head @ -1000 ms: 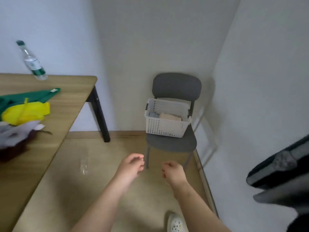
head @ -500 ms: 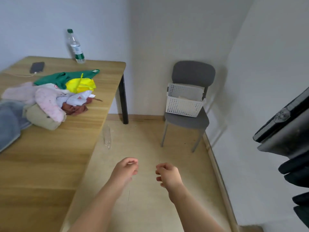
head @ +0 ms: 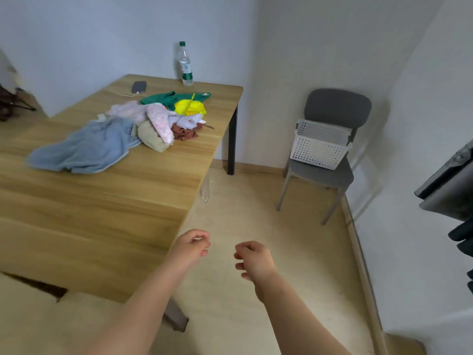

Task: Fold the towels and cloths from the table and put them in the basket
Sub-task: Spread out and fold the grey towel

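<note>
**Q:** Where do the towels and cloths lie?

**A:** Heaped unfolded toward the far end of the wooden worktop. A blue towel is spread on the heap's near left side, with pink cloths and a beige cloth against it. A rust-brown cloth, a yellow cloth and a green cloth lie beyond.

**Q:** And the hands?

**A:** Both hover over the floor, off the worktop's near right side. The left hand and right hand are apart, fingers loosely curled, holding nothing.

**Q:** The basket?

**A:** The white perforated basket sits on a grey chair to the right of the worktop, well apart from the heap.

**Q:** What else is around?

**A:** A water bottle with green cap and green label stands at the worktop's far edge; its print is too small to read. A dark phone lies on the worktop left of it, with a pale cable attached. A clear plastic bottle lies on the floor just beside the worktop's right edge, between the hands and the worktop's black leg.
</note>
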Motion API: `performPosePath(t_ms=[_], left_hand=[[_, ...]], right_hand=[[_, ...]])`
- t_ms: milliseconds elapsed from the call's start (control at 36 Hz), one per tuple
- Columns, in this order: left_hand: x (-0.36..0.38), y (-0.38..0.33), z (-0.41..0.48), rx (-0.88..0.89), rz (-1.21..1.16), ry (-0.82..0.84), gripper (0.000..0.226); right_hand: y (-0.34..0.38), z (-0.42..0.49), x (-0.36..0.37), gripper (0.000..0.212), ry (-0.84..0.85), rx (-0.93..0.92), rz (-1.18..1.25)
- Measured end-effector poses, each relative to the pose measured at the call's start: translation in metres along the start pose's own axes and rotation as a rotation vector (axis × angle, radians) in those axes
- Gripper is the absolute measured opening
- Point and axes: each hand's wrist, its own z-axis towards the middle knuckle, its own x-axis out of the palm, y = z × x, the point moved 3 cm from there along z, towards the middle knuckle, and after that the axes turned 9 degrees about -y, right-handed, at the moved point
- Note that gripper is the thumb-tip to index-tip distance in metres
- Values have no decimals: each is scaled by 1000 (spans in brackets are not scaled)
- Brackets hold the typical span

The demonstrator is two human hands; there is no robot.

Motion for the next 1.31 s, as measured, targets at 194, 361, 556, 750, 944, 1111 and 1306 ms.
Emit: performPosePath(t_ms=[194, 361, 556, 750, 944, 1111, 1306], left_hand=[[-53, 7, -12, 20, 55, -75, 13], [-95, 8, -3, 35, 111, -100, 17], [-150, 14, 38, 44, 50, -128, 15], [-217, 13, 134, 92, 15, -70, 19], [-294, 12, 260, 234, 251, 34, 15], [-352, -7, 348, 972, 667, -368, 48], [-354, 26, 433, 972, 865, -314, 52]], right_hand=[[1, -20, 26, 10, 30, -36, 40], [1, -25, 71, 12, 72, -22, 26], [23, -15, 137, 11, 81, -64, -26], [53, 32, 242, 13, 31, -74, -74], [85, 97, 380, 19, -89, -4, -55], [110, 139, 459, 15, -181, -63, -218], [124, 174, 502, 36, -367, -356, -596]])
